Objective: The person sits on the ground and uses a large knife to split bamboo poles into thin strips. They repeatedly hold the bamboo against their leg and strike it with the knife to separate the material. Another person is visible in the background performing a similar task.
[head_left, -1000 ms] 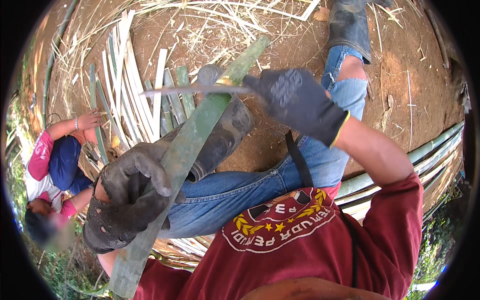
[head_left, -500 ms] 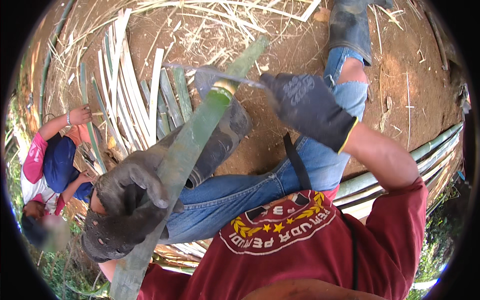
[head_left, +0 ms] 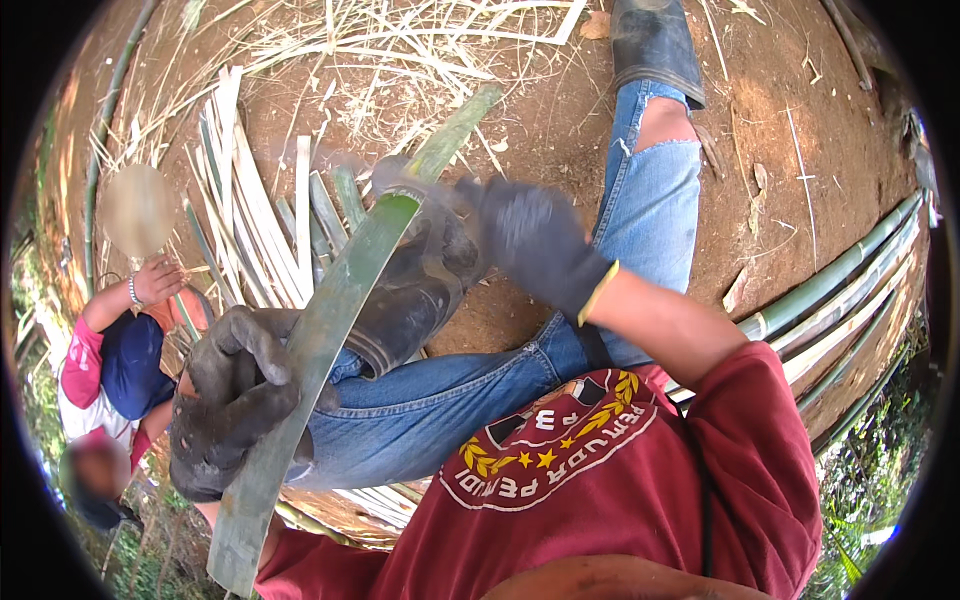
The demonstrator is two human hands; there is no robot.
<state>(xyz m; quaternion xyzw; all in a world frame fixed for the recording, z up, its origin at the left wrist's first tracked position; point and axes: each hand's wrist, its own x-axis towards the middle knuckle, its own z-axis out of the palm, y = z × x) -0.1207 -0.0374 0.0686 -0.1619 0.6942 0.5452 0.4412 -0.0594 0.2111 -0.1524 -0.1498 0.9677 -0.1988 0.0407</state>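
The left hand (head_left: 235, 400), in a dark work glove, was clenched around the lower part of a long green bamboo strip (head_left: 320, 340), fingers wrapped over its face. The strip ran diagonally from the lower left up across the person's bent knee and rubber boot (head_left: 420, 290), ending over the bare earth. The right hand (head_left: 530, 240), also gloved and blurred by motion, sat just right of the strip's upper half with the forearm angled down toward the red shirt; it was closed on a tool handle, though the blade itself was too smeared to make out. Left of the strip lay a pile of pale split slats (head_left: 250, 220). Another person (head_left: 120, 350) crouched farther left of the strip.
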